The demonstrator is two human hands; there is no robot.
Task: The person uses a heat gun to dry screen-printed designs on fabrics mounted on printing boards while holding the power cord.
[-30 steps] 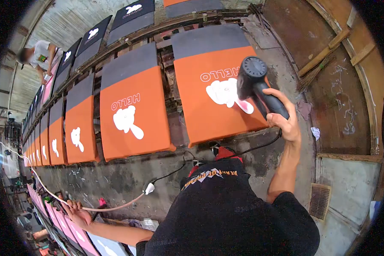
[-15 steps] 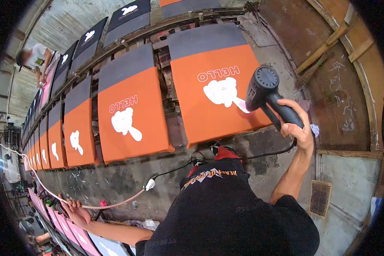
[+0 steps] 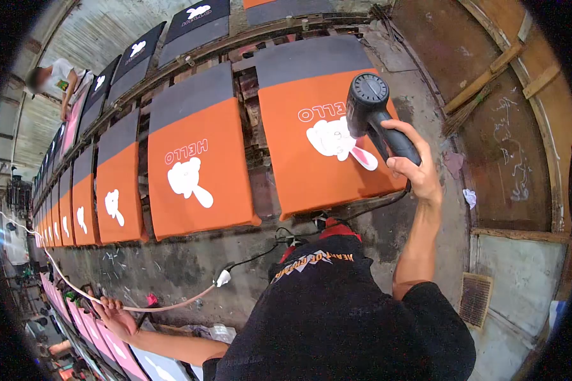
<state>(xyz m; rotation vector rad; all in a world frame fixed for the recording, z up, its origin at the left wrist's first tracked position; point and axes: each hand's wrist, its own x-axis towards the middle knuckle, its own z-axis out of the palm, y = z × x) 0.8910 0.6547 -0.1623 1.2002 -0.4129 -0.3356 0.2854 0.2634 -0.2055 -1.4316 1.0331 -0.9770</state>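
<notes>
My right hand (image 3: 422,168) is wrapped round the handle of a black heat gun (image 3: 368,98). The heat gun hangs above the nearest orange-and-grey fabric panel (image 3: 324,184), over the white rabbit print (image 3: 327,140) and the end of the word HELLO. One ear of this print has a pink inside, and the gun hides part of the face. At lower left, my left hand (image 3: 115,319) has its fingers curled round a pale power cable (image 3: 178,307). That cable runs to a white socket (image 3: 223,277), where the heat gun's black cord (image 3: 254,257) joins it.
More orange panels (image 3: 200,171) with white prints stretch away leftward. Behind a wooden rail stands a row of black-and-grey panels (image 3: 194,32), where another person (image 3: 60,79) works. Pink panels (image 3: 117,349) line the lower left. A broom (image 3: 467,111) leans by the right wall.
My right hand has swung the heat gun left and slightly up, from the rabbit's ear to its face. The pink inner ear now shows. My left hand stays on the cable.
</notes>
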